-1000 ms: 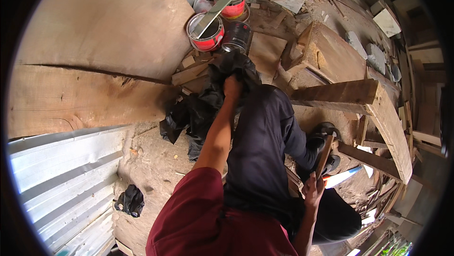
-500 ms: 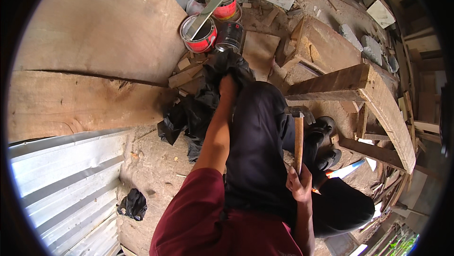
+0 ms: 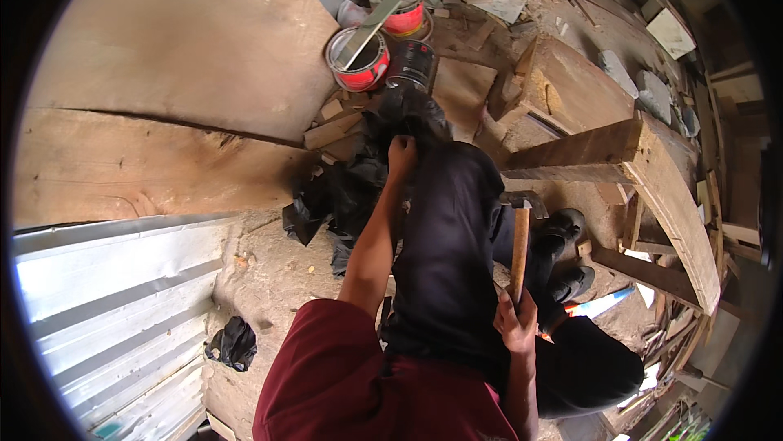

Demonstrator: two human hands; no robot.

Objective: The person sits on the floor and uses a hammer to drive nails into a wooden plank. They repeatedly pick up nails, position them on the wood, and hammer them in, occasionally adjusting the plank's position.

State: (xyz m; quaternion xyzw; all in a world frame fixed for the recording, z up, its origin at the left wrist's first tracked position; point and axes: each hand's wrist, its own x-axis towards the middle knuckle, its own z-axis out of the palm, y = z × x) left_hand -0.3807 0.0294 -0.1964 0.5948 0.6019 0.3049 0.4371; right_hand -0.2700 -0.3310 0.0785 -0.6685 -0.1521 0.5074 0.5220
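Hammer (image 3: 520,239) stands nearly upright beside the dark trouser leg, its wooden handle clasped low in the right hand (image 3: 515,320), metal head up just under the edge of a wooden plank (image 3: 587,152). The left hand (image 3: 401,152) grips black plastic sheeting (image 3: 351,188). Beyond it stand two red round tins (image 3: 359,62) with pale lids and a dark labelled can (image 3: 410,66), amid wood offcuts.

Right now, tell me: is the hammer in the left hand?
No. The right hand grips the hammer by its wooden handle, while the left hand reaches into black plastic.
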